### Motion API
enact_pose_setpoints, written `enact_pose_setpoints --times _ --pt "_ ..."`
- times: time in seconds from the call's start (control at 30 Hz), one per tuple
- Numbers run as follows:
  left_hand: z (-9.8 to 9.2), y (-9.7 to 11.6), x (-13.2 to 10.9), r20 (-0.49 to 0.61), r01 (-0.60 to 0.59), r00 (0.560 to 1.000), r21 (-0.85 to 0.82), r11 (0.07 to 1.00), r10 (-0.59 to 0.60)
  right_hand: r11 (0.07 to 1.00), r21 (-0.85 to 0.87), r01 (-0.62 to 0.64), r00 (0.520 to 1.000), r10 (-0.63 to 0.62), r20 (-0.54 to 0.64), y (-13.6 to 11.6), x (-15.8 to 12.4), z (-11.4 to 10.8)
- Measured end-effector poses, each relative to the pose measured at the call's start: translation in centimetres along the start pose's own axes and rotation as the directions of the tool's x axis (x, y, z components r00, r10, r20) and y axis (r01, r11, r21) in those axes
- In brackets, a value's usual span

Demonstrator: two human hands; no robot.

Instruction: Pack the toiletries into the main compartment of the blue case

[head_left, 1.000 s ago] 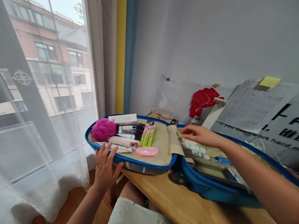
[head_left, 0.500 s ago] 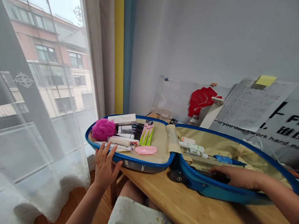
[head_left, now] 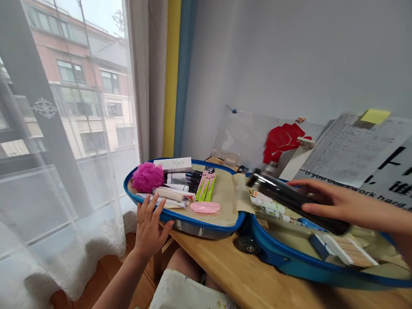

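An opened blue suitcase (head_left: 199,227) lies with both halves spread and a beige lining. My right hand (head_left: 328,201) is wrapped round a long black bottle (head_left: 282,191), held tilted above the right half. My left hand (head_left: 152,220) rests with fingers spread on the near rim of the left half. Beside its fingertips are a purple bath puff (head_left: 148,177), white tubes (head_left: 175,194), a pink oval case (head_left: 205,207) and slim green-and-pink boxes (head_left: 206,184). Under the bottle lie white-and-green bottles (head_left: 268,206), a blue item (head_left: 310,225) and a striped box (head_left: 351,251).
The suitcase stands on a wooden table (head_left: 231,273), one wheel (head_left: 247,244) toward me. Behind it are a paper stack (head_left: 359,150) with a yellow note, a red item (head_left: 282,140) and a grey wall. A sheer curtain (head_left: 76,210) hangs by the window at left.
My right hand has lifted the black bottle up out of the suitcase's right half, uncovering the striped box. My left hand stays on the rim. The view has shifted slightly.
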State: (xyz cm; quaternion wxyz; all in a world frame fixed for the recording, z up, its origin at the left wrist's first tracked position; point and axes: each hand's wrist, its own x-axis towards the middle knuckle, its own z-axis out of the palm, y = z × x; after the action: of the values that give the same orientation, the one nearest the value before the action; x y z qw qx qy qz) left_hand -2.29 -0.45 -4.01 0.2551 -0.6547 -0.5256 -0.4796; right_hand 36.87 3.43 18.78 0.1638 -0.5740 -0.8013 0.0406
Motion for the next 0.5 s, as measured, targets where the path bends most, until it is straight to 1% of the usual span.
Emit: enact_pose_setpoints --times 0.07,0.13,0.2,0.23,0.3,0.37,0.43,0.5 --pt "0.0 0.0 0.0 -0.007 0.005 1.0 -0.008 1.0 -0.005 0.997 0.056 0.055 0.998 -0.057 0.027 -4.1 1.9 2.0" --pt "0.1 0.0 0.0 -0.02 -0.001 1.0 -0.018 1.0 0.001 0.982 0.134 0.136 0.985 -0.149 0.092 -8.2 3.8 4.7" --pt "0.1 0.0 0.0 -0.03 -0.01 1.0 -0.028 1.0 0.009 0.956 0.218 0.198 0.96 -0.234 0.154 -11.5 5.5 7.2" --pt "0.1 0.0 0.0 -0.034 -0.012 0.999 -0.031 0.999 0.01 0.948 0.238 0.21 0.952 -0.254 0.169 -12.8 6.3 8.3" --pt "0.1 -0.1 0.0 -0.031 -0.016 0.999 -0.032 0.999 0.015 0.938 0.261 0.227 0.941 -0.281 0.19 -14.7 7.4 10.1" --pt "-0.1 -0.1 0.0 -0.019 -0.02 1.0 -0.032 0.999 0.02 0.928 0.276 0.251 0.928 -0.312 0.205 -16.1 8.0 11.5" --pt "-0.4 0.0 0.2 -0.019 -0.012 1.0 -0.028 1.0 0.011 0.911 0.297 0.287 0.907 -0.358 0.221 -17.2 8.1 12.6" --pt "-0.8 0.0 0.7 -0.044 -0.001 0.999 -0.014 1.0 0.0 0.894 0.316 0.317 0.887 -0.397 0.234 -17.9 7.9 13.3"
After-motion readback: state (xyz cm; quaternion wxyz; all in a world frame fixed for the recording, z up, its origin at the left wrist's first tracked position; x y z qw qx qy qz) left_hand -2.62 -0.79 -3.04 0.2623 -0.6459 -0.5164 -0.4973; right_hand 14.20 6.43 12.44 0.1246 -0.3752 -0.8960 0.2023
